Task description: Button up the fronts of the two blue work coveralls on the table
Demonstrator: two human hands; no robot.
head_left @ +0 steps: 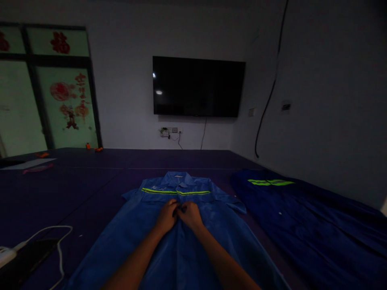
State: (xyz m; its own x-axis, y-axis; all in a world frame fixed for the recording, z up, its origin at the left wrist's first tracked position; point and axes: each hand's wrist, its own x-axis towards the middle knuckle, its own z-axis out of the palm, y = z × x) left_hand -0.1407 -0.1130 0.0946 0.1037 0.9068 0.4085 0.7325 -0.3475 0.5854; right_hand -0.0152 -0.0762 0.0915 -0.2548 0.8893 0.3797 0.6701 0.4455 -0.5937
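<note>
A blue work shirt (151, 225) with a yellow-green reflective stripe across the chest lies flat, front up, on the dark purple surface (75, 189). My left hand (167, 215) and my right hand (190, 214) meet at the middle of the shirt's front, just below the stripe. Both have their fingers curled in a pinch on the shirt's front placket, fingertips touching each other. What lies under the fingertips is too small and dark to make out.
A darker blue garment (302, 225) with a reflective stripe lies to the right. A white cable (51, 233) and a dark flat object sit at the lower left. A wall-mounted black screen (198, 86) hangs ahead, and glass doors (45, 100) stand at the left.
</note>
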